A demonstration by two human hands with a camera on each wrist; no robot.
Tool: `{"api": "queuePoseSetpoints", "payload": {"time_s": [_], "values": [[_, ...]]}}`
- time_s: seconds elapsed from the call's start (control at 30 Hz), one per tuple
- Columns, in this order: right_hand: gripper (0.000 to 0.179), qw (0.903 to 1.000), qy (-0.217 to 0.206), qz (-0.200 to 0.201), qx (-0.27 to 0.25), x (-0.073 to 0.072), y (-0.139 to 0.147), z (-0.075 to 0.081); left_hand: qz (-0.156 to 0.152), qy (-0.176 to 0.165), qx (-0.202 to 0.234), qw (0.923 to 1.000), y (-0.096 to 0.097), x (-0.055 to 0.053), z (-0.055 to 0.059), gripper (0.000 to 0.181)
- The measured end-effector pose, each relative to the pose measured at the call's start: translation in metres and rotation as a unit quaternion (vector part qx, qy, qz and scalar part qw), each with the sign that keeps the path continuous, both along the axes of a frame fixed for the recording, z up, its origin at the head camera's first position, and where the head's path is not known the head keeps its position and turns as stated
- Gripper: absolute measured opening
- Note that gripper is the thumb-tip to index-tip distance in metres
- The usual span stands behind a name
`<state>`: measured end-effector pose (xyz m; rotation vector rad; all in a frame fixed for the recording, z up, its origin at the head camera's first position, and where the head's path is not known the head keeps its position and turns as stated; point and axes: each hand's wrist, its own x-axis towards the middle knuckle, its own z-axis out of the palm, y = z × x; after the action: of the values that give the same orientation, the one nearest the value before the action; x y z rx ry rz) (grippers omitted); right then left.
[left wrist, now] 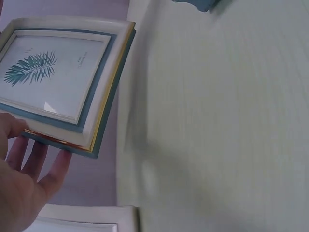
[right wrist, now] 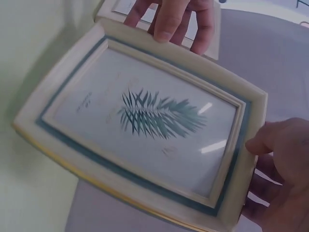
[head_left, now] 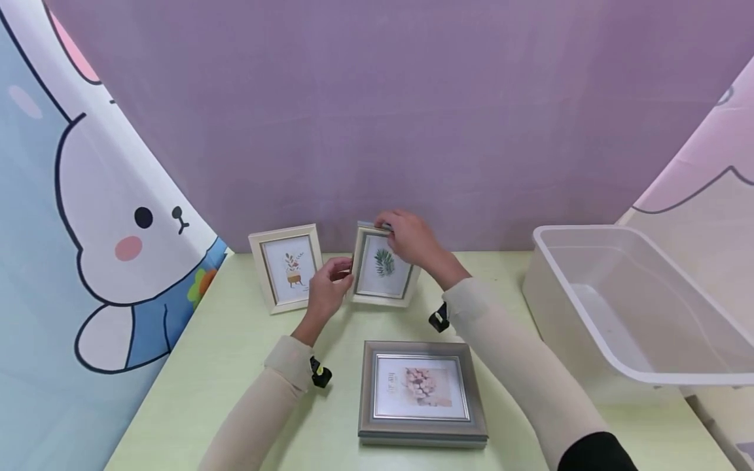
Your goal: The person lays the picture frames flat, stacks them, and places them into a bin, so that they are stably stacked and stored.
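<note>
A cream picture frame with a green leaf print (head_left: 385, 263) is held upright near the back of the table, both hands on it. My right hand (head_left: 410, 239) grips its top edge, thumb on the front and fingers behind, as the right wrist view shows. At its left side my left hand (head_left: 330, 291) pinches the edge between thumb and fingers. Gold and blue-green trim lines the frame (left wrist: 91, 111). Just left of that hand, a second cream frame with a potted-plant print (head_left: 288, 268) stands leaning back, partly covered by the fingers.
A larger grey-brown frame with a flower picture (head_left: 423, 392) lies face up at the front of the table (head_left: 194, 386). To the right stands a deep white plastic bin (head_left: 580, 320). A purple backdrop (head_left: 377, 118) rises behind the table; a cartoon-print cloth (head_left: 100, 216) hangs at left.
</note>
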<state>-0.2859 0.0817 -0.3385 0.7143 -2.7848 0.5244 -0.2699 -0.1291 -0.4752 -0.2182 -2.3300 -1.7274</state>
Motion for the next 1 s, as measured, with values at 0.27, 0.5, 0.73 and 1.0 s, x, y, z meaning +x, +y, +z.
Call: {"api": "queuePoseSetpoints", "payload": {"time_s": [0.27, 0.5, 0.73, 1.0], "values": [[0.023, 0.9989, -0.013, 0.019, -0.04, 0.012, 0.024, 0.003, -0.021, 0.063, -0.05, 0.9965, 0.001, 0.009, 0.022, 0.03], [0.047, 0.9964, 0.03, 0.071, -0.035, 0.023, 0.043, 0.003, -0.042, 0.114, -0.137, 0.9832, -0.003, 0.016, 0.046, 0.028], [0.058, 0.996, 0.009, 0.078, -0.043, 0.038, 0.063, -0.003, -0.059, 0.176, -0.264, 0.9466, -0.001, 0.021, 0.068, 0.029], [0.057, 0.9907, -0.012, 0.073, -0.114, 0.05, 0.078, -0.02, -0.082, 0.228, -0.338, 0.9093, 0.005, 0.031, 0.091, 0.03]]}}
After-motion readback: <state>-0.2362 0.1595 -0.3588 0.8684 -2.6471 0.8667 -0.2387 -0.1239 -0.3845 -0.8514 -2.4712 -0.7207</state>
